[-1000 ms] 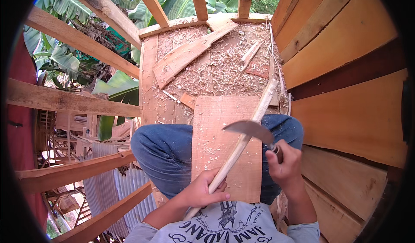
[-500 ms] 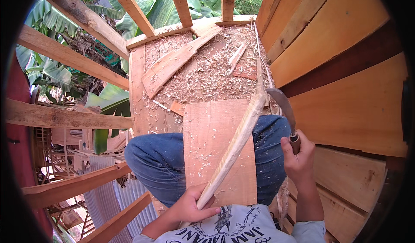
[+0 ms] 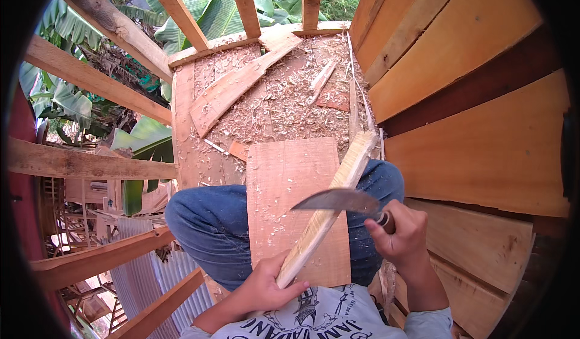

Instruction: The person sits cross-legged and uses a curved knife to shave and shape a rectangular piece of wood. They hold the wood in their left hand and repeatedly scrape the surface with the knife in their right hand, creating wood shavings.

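My left hand (image 3: pixel 269 283) is closed around the near end of a pale, roughly squared wooden stick (image 3: pixel 314 235), which slants away to the upper right. In my right hand (image 3: pixel 400 230) is the short wooden handle of a curved knife (image 3: pixel 338 201). Its dark blade points left and lies across the stick in view, near the middle; whether it touches the wood I cannot tell. Beneath the stick, a flat wooden board (image 3: pixel 290 173) rests over my lap between my knees, with a few shavings on it.
Wood shavings (image 3: pixel 275 112) cover the plank floor ahead. Among them lie a long tapered board (image 3: pixel 235 88), a split offcut (image 3: pixel 322 80) and a small orange block (image 3: pixel 238 150). Wooden rails (image 3: pixel 90 161) run along the left and front; a plank wall (image 3: pixel 477 140) stands close on the right.
The knife has swung from upright at the right to lying leftward across the stick. My right hand has moved left and nearer to me. My left hand keeps its hold.
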Tool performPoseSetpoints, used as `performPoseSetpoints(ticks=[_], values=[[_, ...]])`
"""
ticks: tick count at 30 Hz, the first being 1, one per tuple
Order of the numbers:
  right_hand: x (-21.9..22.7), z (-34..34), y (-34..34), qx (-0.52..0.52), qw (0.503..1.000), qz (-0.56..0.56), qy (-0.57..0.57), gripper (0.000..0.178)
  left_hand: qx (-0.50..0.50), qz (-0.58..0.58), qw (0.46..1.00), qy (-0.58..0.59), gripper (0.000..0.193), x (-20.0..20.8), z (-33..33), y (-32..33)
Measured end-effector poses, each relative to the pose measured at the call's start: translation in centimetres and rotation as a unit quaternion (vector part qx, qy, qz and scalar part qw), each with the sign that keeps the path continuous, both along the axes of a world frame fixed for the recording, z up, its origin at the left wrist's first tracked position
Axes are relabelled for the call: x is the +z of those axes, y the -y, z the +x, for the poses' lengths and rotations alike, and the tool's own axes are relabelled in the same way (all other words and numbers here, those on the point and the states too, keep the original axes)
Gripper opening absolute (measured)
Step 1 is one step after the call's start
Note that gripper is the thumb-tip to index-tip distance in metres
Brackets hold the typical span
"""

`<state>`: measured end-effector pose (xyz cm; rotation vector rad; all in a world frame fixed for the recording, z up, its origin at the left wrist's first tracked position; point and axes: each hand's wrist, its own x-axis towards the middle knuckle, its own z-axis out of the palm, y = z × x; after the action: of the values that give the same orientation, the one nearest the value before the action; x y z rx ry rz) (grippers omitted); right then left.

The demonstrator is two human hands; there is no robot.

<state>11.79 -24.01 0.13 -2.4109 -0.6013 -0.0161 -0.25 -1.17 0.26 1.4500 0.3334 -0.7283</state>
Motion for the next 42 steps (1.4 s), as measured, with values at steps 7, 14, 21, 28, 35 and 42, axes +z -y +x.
performPoseSetpoints(ticks=[7, 14, 21, 28, 35, 42], values=[[-0.6, 0.2, -1.0, 0.056, 0.996, -0.002, 0.066, 0.038, -0.031, 0.039, 0.999, 0.016, 0.051, 0.3, 1.0, 0.1], [-1.3, -0.5, -1.3, 0.055, 0.997, -0.013, 0.055, 0.038, -0.006, 0.035, 0.998, 0.059, 0.048, -0.7, 0.0, -0.1], [-1.0, -1.8, -0.8, 0.054, 0.998, -0.02, 0.033, 0.04, 0.012, 0.054, 0.995, 0.084, 0.047, -0.7, 0.4, 0.1], [-0.4, -1.5, 0.1, -0.002, 0.999, -0.037, 0.026, 0.045, 0.001, 0.13, 0.985, 0.11, 0.044, -0.2, -0.1, -0.5], [0.7, 0.0, 1.0, -0.091, 0.996, -0.005, 0.018, 0.05, -0.018, 0.143, 0.976, 0.161, 0.044, 0.7, -0.5, -0.4], [-0.3, -0.7, 0.1, -0.045, 0.999, 0.02, -0.018, 0.051, -0.015, 0.133, 0.981, 0.14, 0.043, 0.5, -0.3, -0.4]])
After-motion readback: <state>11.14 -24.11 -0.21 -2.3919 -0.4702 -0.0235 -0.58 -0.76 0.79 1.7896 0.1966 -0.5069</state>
